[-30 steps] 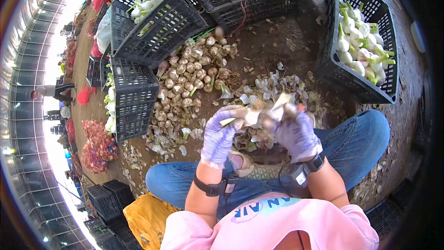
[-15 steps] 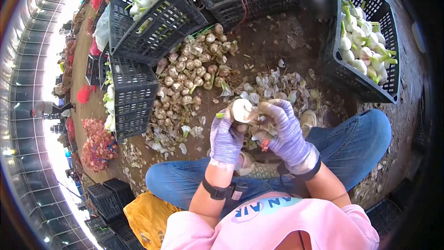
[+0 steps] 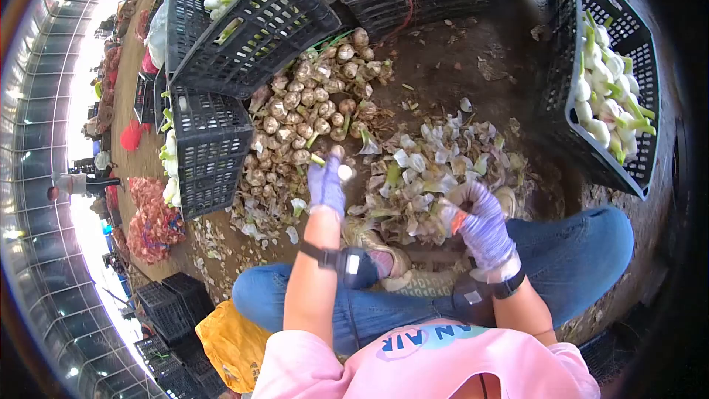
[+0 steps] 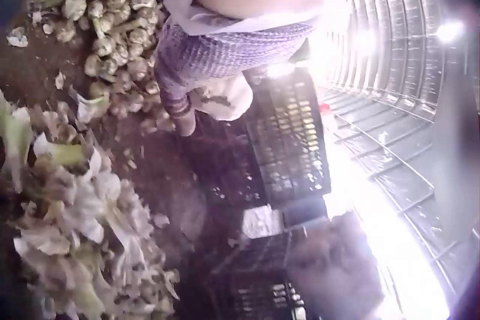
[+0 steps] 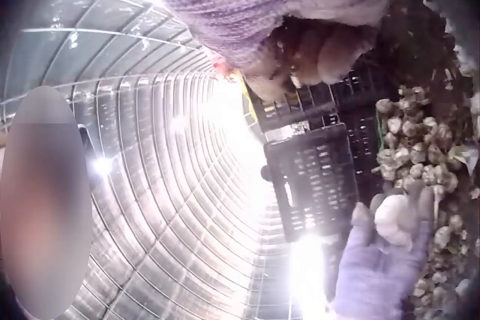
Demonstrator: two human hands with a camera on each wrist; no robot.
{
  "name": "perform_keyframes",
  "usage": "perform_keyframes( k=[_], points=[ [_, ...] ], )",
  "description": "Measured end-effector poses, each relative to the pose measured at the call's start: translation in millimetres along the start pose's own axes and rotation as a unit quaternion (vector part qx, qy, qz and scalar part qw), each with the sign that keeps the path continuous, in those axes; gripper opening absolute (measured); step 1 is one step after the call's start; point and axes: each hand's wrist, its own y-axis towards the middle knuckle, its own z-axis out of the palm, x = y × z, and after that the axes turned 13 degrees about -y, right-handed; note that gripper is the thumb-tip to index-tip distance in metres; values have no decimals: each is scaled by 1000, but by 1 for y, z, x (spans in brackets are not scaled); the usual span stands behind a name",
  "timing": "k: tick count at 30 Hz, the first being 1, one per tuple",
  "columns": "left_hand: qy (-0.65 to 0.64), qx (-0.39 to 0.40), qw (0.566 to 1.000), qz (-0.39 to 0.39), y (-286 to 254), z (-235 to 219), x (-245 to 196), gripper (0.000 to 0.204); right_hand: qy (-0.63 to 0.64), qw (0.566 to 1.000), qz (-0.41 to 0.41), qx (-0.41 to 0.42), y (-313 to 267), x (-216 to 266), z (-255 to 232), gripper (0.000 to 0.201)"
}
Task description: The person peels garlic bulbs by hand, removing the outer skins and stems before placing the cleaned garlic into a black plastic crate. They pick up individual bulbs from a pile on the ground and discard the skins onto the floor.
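Observation:
My left hand [image 3: 326, 186], in a purple-and-white knit glove with bare fingertips, reaches out near the pile of unpeeled garlic [image 3: 292, 114]. It holds a white peeled garlic bulb [image 5: 395, 220], which has a green stem stub [image 3: 317, 159]. In the left wrist view the bulb [image 4: 229, 100] shows beyond the glove, partly covered by it. My right hand [image 3: 481, 225], gloved alike, hangs over the heap of peeled skins [image 3: 421, 177] with its fingers curled. A small orange thing [image 3: 459, 221] shows at its thumb side; I cannot tell whether the hand grips it.
A black crate [image 3: 572, 133] of white garlic [image 3: 609, 96] stands at the right. More black crates [image 3: 214, 155] of garlic line the left, and others [image 3: 436, 11] stand at the back. My crossed legs [image 3: 569, 255] and shoe [image 3: 377, 251] lie close under the hands.
The hands, together at the bulb before, have parted. My left hand has carried the bulb forward and left toward the garlic pile; my right hand has drawn slightly right. The head view has shifted a little.

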Motion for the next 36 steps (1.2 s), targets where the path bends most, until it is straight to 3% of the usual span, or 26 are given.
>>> perform_keyframes(
  k=[1, 2, 5, 6, 8, 9, 11, 12, 13, 15, 16, 18, 20, 22, 23, 24, 25, 26, 27, 28, 29, 31, 32, 33, 35, 36],
  points=[
    [72, -20, 997, 14, 29, -10, 9, 25, -33, 999, 31, 15, 3, -2, 2, 12],
    [83, -10, 994, 69, 57, -17, 24, 25, -79, 997, -3, 12, 6, -11, 1, 11],
    [202, -23, 979, 14, 102, -8, 15, 25, -150, 988, -22, 36, 19, -17, -1, 24],
    [203, -24, 979, 8, 116, -1, 16, 25, -116, 992, 24, 32, 20, -18, 0, 31],
    [375, -29, 926, 34, 145, 13, 18, 28, -125, 992, 15, 22, 26, -26, 1, 32],
    [375, -30, 926, 30, 159, 17, 22, 28, -135, 991, 2, 11, 31, -28, 1, 32],
    [543, 50, 796, 262, 183, 27, 34, 32, -196, 980, 2, 26, 40, -29, -2, 34],
    [571, 61, 796, 193, 184, 43, 29, 41, -178, 983, 36, 32, 38, -36, -6, 33],
    [570, 62, 796, 192, 189, 50, 34, 41, -160, 984, 69, 38, 37, -42, -8, 33],
    [686, 98, 719, 50, 195, 64, 38, 49, -128, 991, 41, -2, 42, -44, -3, 31],
    [677, 78, 731, 10, 196, 71, 36, 45, -159, 986, 44, 16, 44, -40, -3, 30],
    [673, 78, 735, 18, 186, 75, 32, 42, -190, 980, 48, 31, 44, -35, 1, 29],
    [669, 72, 739, 34, 182, 66, 31, 40, -162, 986, 17, -12, 45, -32, 8, 28],
    [427, 93, 897, 62, 171, 49, 33, 37, -107, 994, 22, -32, 40, -31, 12, 28],
    [428, 94, 896, 67, 156, 45, 30, 37, -51, 997, 33, -51, 36, -31, 13, 29],
    [299, 84, 947, 83, 119, 56, 7, 40, -87, 995, -42, -25, 35, -30, 9, 32],
    [164, 72, 979, 95, 83, 62, -12, 42, -85, 995, -44, -27, 32, -30, 8, 32],
    [55, 147, 987, 47, 53, 63, -24, 46, -118, 992, -39, 27, 30, -32, 7, 33],
    [-54, 220, 974, -2, 26, 62, -33, 49, -150, 985, -36, 79, 28, -35, 7, 33],
    [-102, 250, 962, -31, -1, 60, -36, 54, -194, 968, -138, 74, 28, -44, 10, 32],
    [-150, 281, 946, -60, -28, 59, -36, 60, -195, 968, -140, 70, 22, -41, 16, 32],
    [-195, 315, 924, -90, -83, 62, -45, 72, -167, 975, -145, -19, 12, -34, 27, 31],
    [-162, 299, 937, -79, -107, 62, -48, 79, -200, 965, -169, 8, 15, -36, 18, 34],
    [-66, 326, 943, 21, -114, 51, -36, 79, -25, 992, -121, 11, 6, -21, 25, 36],
    [162, 376, 877, 251, -131, 45, -38, 74, 89, 992, -76, 42, -6, -6, 21, 37],
    [217, 366, 839, 339, -135, 43, -36, 66, 41, 995, -60, 62, -12, 0, 14, 38]
  ],
)
